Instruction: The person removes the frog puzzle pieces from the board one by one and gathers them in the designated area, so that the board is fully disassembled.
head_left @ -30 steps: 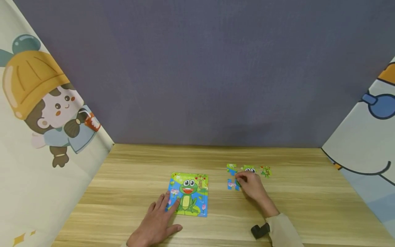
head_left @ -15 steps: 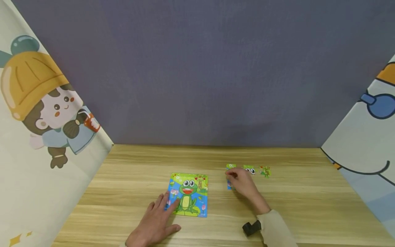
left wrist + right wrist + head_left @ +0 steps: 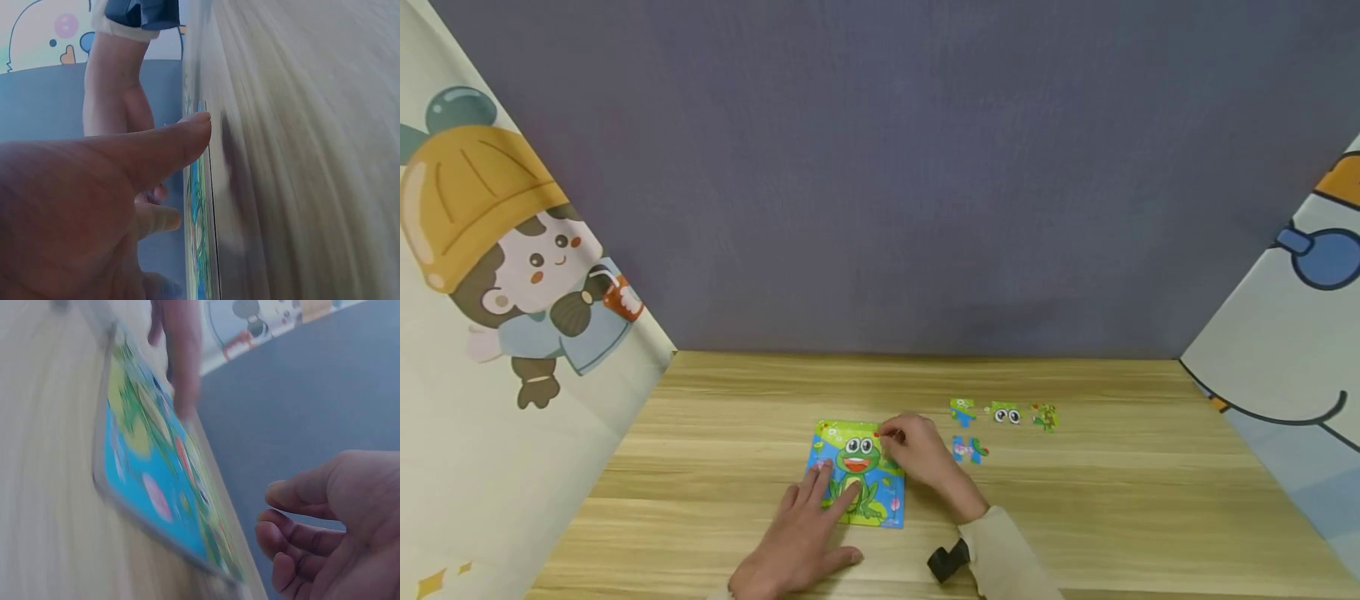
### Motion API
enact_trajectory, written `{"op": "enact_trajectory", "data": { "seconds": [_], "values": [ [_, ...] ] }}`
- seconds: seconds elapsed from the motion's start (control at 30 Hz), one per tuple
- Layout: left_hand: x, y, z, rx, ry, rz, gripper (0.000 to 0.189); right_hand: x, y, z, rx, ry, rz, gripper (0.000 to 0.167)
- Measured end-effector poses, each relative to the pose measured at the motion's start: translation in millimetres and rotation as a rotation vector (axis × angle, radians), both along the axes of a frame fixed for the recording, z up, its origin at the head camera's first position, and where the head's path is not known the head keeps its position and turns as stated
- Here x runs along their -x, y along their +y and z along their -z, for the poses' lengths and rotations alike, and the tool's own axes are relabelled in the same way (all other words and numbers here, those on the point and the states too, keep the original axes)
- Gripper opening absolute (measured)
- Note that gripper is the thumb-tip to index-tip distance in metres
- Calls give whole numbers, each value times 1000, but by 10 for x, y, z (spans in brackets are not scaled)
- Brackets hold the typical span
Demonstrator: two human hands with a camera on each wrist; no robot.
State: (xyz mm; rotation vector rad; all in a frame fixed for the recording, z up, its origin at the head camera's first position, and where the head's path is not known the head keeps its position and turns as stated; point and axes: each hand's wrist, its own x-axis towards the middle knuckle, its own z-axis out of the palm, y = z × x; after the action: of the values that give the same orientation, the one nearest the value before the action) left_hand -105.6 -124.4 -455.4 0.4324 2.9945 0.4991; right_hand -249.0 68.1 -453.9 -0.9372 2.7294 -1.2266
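Observation:
A square frog puzzle (image 3: 891,492), green and blue with a frog picture, lies on the wooden table. My left hand (image 3: 801,525) rests on its lower left part, fingers spread and straight; in the left wrist view its thumb (image 3: 175,140) stretches out near the puzzle's edge. My right hand (image 3: 921,454) is over the puzzle's upper right corner, covering it in the head view. The right wrist view shows that hand (image 3: 337,531) with bent fingers, a small gap between thumb and forefinger, and nothing visible between them.
Several loose puzzle pieces lie right of the puzzle: a green-and-blue piece (image 3: 962,412), a frog-eyes piece (image 3: 1006,413), a tree piece (image 3: 1045,417) and a pink-flower piece (image 3: 964,450). A dark grey wall (image 3: 925,183) rises behind the table (image 3: 730,417).
My right hand has moved left from the loose pieces to the puzzle's upper right corner, uncovering the frog-eyes and pink-flower pieces. My left hand has shifted slightly right on the puzzle.

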Motion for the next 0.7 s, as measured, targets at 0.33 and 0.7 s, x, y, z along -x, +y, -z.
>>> {"op": "enact_trajectory", "data": {
  "seconds": [0.33,0.7],
  "values": [
    [15,78,50,73,-28,12,83,-104,-270,75,-108,-72,-78,23],
    [9,72,52,106,-38,15,80,-161,-299,95,-244,-90,-99,46]
  ]
}}
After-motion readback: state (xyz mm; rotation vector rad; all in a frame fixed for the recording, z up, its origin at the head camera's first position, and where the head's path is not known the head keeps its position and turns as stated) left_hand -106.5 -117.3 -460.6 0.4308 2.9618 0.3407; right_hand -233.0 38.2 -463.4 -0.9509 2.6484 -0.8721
